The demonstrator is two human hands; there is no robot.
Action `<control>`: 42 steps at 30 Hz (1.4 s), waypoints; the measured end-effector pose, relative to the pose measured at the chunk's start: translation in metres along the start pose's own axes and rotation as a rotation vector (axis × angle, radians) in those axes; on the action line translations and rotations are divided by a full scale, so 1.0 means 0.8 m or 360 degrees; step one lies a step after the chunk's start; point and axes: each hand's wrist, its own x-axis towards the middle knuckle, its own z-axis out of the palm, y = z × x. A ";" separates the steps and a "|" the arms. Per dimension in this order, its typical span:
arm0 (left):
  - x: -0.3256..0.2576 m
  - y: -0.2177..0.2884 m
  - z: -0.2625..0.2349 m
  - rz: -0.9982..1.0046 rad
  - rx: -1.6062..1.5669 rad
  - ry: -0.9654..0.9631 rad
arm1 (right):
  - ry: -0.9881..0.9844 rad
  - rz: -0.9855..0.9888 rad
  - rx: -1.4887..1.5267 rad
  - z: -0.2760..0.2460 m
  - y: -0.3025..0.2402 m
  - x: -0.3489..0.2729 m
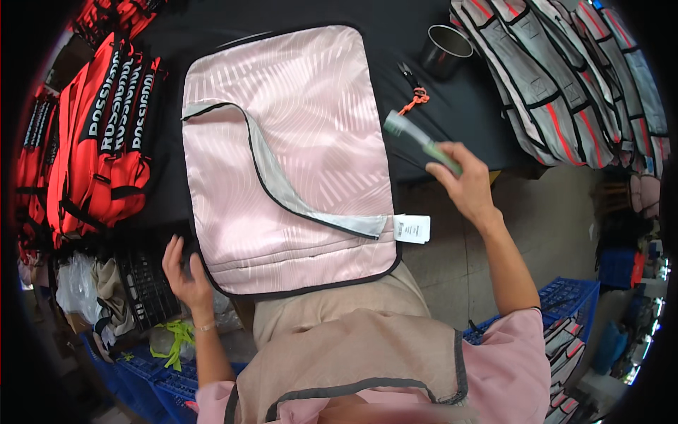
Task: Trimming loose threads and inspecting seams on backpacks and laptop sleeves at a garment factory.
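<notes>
A pink patterned fabric panel (pixel 318 141) with rounded corners and black edging lies over the black table, its near end at my lap. Across it runs an open slit with a folded-back grey flap (pixel 272 173). A white label (pixel 412 229) sticks out at its right edge. My right hand (pixel 466 185) grips a small brush (pixel 418 136) with a green handle and a pale, motion-blurred head, held just right of the panel. My left hand (pixel 186 277) hovers beside the panel's lower left edge, fingers apart and holding nothing.
Thread snips (pixel 408 75) with an orange cord lie near a dark metal cup (pixel 448 51). Red bags (pixel 95 152) are stacked at left, grey bags with coral stripes (pixel 544 78) at right. Blue crates (pixel 561 300) stand low on both sides. A black crate (pixel 148 283) sits below left.
</notes>
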 end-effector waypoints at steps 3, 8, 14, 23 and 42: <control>-0.086 -0.016 -0.011 -0.0812 -0.0351 0.0270 | 0.0214 0.0373 0.0022 0.010 0.018 0.061; -0.162 0.009 0.013 -0.1449 -0.1550 0.0355 | 0.0194 0.0212 -0.0397 0.073 0.071 0.145; -0.173 0.007 0.040 -0.1336 -0.1201 -0.0053 | 0.0049 0.0270 -0.1011 0.085 0.108 0.182; -0.100 0.047 0.054 -0.1822 -0.1669 0.0415 | 0.0297 0.0123 -0.0476 0.008 0.094 0.091; 0.223 0.248 0.029 0.1605 0.0162 0.0214 | 0.1044 0.0421 0.0598 -0.043 0.020 0.045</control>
